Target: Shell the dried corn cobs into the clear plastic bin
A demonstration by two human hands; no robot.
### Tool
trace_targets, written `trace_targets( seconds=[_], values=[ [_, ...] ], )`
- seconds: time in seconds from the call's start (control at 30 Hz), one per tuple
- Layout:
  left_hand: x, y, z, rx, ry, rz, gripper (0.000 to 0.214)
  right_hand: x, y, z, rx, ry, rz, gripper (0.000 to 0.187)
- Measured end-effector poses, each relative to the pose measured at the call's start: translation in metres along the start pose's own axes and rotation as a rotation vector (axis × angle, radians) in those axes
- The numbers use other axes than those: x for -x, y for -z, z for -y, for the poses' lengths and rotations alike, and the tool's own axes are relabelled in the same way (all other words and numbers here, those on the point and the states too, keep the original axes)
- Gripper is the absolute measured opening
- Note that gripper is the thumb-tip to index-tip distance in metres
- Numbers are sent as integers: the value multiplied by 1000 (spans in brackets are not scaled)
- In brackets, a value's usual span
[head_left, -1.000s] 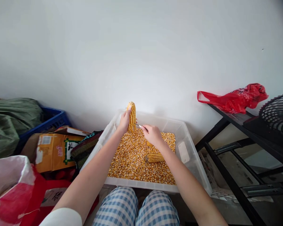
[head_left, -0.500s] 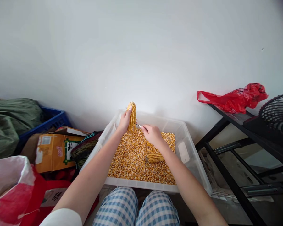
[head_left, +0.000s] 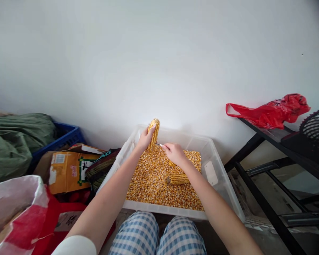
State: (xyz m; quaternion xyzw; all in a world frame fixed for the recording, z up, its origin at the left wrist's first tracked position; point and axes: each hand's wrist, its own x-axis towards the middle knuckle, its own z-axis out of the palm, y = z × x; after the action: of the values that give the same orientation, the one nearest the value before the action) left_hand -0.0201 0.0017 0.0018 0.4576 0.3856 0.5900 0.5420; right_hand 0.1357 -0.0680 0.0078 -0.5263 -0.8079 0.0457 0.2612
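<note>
My left hand (head_left: 145, 139) is wrapped round an ear of corn (head_left: 154, 134), holding it nearly upright over a clear plastic bin (head_left: 223, 173). My right hand (head_left: 173, 153) is closed on a thin tool with a dark metal shaft (head_left: 157, 144); its handle is mostly hidden in the fingers, so its kind is unclear. The shaft's tip reaches the lower right side of the ear. Loose corn kernels (head_left: 151, 180) cover the bin's bottom. Another ear of corn (head_left: 178, 179) lies on them beneath my right forearm, and part of a further ear (head_left: 171, 163) shows below my right hand.
On the left are a blue crate (head_left: 69, 136) with green cloth (head_left: 18, 141), a cardboard box (head_left: 66, 173) and a red-and-white bag (head_left: 23, 223). At right, a black rack (head_left: 268, 198) bears a red plastic bag (head_left: 273, 111) and a black fan (head_left: 317, 129). A white wall stands behind.
The whole view has shifted slightly, so everything sits a little further right. The ear in my left hand leans a bit more to the right; both hands keep their holds.
</note>
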Motion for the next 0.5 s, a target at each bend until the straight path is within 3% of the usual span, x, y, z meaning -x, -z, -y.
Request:
trace_targets(
  seconds=[0.13,0.3,0.5],
  values=[
    [0,1,2,-53,-13,10,29,0,-3,0,-12,-13,1,36],
    [2,1,5,-112,-29,35,29,-2,-7,-7,-157,-61,101,40],
    [2,0,6,45,57,-66,28,1,-6,0,79,26,33,35]
  ],
)
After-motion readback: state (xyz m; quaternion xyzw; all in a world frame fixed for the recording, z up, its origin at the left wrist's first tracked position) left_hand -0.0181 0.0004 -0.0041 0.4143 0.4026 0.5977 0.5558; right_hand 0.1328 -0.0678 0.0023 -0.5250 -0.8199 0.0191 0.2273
